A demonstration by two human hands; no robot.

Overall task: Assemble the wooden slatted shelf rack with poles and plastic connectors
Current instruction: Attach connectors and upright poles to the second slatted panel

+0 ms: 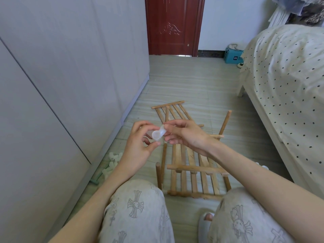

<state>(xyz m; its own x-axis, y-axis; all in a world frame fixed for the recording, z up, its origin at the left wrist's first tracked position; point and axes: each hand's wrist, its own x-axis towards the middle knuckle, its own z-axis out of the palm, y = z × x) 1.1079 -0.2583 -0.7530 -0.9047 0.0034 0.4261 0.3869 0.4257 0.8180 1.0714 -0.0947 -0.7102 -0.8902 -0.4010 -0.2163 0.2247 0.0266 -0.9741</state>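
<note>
Both the left hand (138, 142) and the right hand (184, 135) pinch with their fingers (155, 144) one translucent white plastic connector (158, 133), raised above the wooden slatted shelf panels (191, 165) on the floor, probably to check its socket.

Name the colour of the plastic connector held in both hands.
Translucent white connector, clearest in the head view.

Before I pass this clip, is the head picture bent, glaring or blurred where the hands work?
Head view: wide-angle bending curves the wardrobe and bed edges; light is soft and even, without hard shadows or glare; the left hand and right hand are fairly sharp, but the translucent plastic connector they hold reads faintly; the slatted shelves look clear.
</note>
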